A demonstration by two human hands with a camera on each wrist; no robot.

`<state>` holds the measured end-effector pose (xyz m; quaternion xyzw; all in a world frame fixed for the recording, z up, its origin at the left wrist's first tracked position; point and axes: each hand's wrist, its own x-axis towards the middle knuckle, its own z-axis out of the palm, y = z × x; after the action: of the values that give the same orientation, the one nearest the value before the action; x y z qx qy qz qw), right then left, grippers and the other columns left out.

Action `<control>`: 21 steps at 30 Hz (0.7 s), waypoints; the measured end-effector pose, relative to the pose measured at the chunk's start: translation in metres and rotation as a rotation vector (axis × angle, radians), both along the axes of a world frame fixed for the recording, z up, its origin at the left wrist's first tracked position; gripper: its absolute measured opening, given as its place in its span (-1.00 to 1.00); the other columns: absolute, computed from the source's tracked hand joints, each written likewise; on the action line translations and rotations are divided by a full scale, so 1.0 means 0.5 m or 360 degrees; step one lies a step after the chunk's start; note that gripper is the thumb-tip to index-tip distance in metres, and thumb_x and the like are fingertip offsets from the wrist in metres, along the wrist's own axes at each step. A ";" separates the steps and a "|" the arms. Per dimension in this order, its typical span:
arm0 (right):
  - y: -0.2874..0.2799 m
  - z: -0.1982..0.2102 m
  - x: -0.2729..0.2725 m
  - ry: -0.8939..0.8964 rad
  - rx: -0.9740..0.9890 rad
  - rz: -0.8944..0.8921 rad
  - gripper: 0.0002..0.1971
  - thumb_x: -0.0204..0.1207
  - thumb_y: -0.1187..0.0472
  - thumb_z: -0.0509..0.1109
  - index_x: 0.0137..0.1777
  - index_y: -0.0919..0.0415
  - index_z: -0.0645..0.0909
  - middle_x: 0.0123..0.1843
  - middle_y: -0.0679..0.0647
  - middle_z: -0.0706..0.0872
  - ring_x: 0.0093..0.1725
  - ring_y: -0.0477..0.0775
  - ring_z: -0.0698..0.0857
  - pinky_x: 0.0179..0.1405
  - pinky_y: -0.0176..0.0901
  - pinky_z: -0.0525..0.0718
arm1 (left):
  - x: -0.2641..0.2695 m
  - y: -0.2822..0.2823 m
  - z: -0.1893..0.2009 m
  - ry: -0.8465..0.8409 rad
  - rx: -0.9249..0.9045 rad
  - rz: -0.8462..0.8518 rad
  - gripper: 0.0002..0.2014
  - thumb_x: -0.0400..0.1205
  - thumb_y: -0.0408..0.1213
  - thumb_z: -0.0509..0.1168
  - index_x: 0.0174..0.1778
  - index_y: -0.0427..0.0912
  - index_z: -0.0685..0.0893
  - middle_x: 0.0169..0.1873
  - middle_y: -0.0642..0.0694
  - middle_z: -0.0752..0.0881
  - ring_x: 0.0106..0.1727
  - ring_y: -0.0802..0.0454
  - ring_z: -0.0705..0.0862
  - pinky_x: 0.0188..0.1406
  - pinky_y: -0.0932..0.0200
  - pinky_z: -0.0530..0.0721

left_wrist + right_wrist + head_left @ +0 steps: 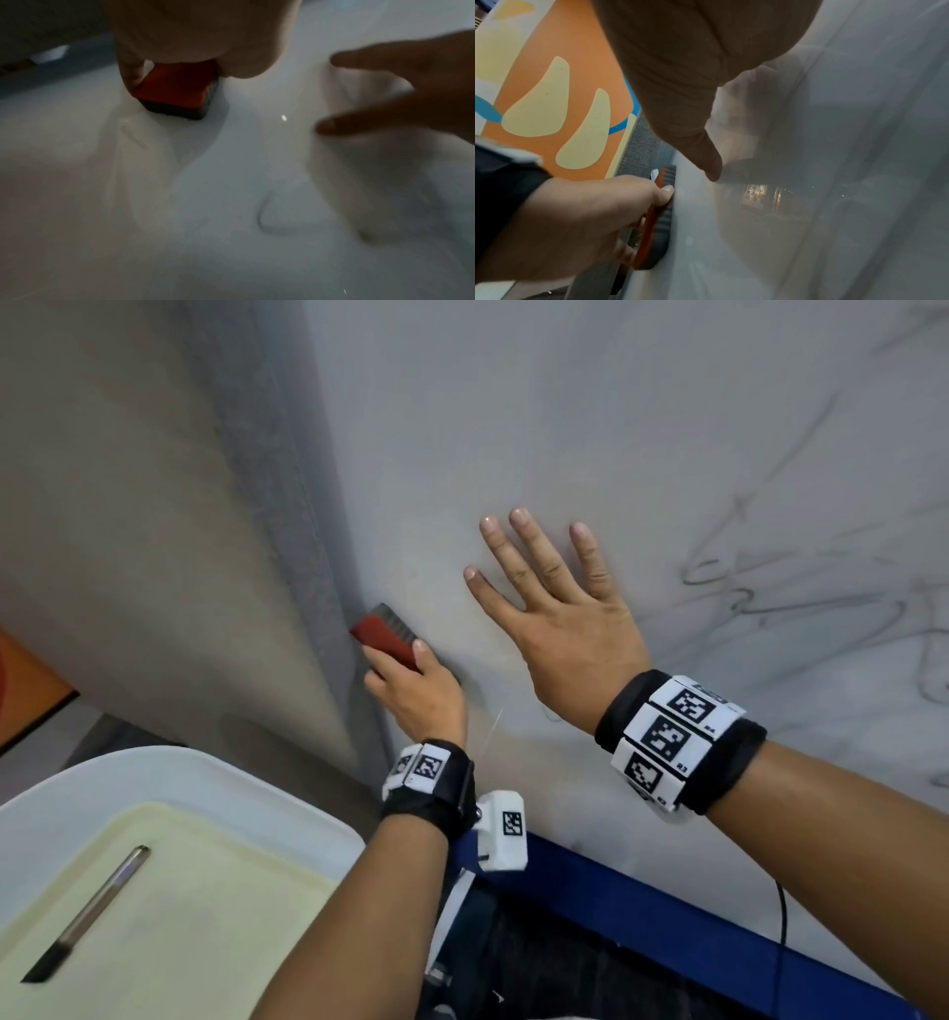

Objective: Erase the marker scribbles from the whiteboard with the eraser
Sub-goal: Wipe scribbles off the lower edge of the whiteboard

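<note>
While the right hand [565,624] lies flat with fingers spread on the whiteboard [642,428], the left hand [416,690] clasps the eraser [385,634]. Pinched between thumb and fingers, its felt presses the board's left edge, well apart from the scribbles [801,588]

light: dim, soft | blur: heavy in left wrist view | edges: wide-angle bending

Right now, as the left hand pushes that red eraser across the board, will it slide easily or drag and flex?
The eraser probably glides: the whiteboard looks glossy, mirroring the hand. Its dark ribbed pad likely gives slightly, while the red back looks stiff. It seems light; the left hand pinches it with fingertips only.
</note>
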<state>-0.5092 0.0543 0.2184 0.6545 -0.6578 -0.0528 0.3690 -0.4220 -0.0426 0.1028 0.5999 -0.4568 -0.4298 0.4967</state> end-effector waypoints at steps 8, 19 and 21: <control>0.018 0.015 -0.005 -0.0027 0.0180 -0.0048 -0.19 0.42 0.42 -0.28 0.75 0.15 0.11 0.79 0.22 -0.15 0.76 0.25 -0.19 0.64 0.28 -0.39 | -0.038 0.126 -0.017 -0.0113 -0.0343 -0.0386 -0.26 0.67 -0.10 0.39 0.69 -0.11 0.14 0.47 -0.17 0.37 0.44 -0.18 0.48 0.25 -0.04 0.63; 0.176 -0.004 -0.075 -0.0148 -0.0358 -0.0311 -0.08 0.38 0.38 0.48 0.74 0.08 0.19 0.78 0.27 -0.03 0.77 0.24 -0.05 0.69 0.36 -0.10 | -0.060 0.193 -0.026 -0.0388 -0.0688 -0.0550 -0.26 0.66 -0.03 0.35 0.67 -0.21 0.17 0.46 -0.23 0.38 0.44 -0.22 0.44 0.25 -0.25 0.69; 0.192 -0.006 -0.077 -0.0212 -0.0418 -0.0339 -0.09 0.37 0.32 0.52 0.73 0.07 0.22 0.77 0.28 0.01 0.76 0.25 -0.02 0.67 0.40 -0.05 | -0.063 0.199 -0.034 -0.0468 -0.0785 -0.0599 -0.28 0.64 -0.03 0.37 0.63 -0.20 0.21 0.42 -0.21 0.40 0.41 -0.20 0.45 0.22 -0.21 0.71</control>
<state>-0.5476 0.1500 0.2152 0.5294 -0.7475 0.0383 0.3994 -0.4536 0.0569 0.0859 0.4225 -0.7162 -0.2995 0.4678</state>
